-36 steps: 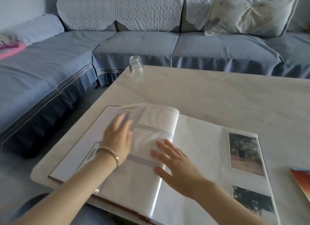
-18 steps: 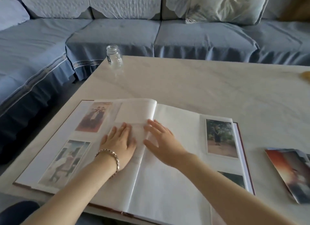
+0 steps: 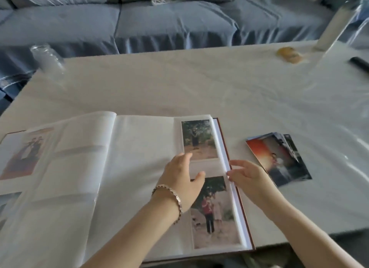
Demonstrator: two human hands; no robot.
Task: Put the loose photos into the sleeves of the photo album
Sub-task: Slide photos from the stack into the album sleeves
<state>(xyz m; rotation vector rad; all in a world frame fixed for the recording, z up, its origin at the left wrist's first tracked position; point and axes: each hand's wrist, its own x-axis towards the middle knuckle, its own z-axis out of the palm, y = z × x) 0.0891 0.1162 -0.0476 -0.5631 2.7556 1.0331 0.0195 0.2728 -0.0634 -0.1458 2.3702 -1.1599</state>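
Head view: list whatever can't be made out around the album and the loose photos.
Loose photos: head view, the top print covers the rest; their count is hidden.
Lower sleeved photo: head view, the left hand covers its upper left corner.
Album's left page: head view, cut off by the frame's left edge.
Right hand: head view, blur hides whether it pinches the page edge or only touches it.

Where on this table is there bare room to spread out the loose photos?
Widest free patch: the table beyond the album, between the glass jar and the yellow object. A narrower strip lies right of the photo stack. Crowded: the gap between album and stack, where the right hand reaches.
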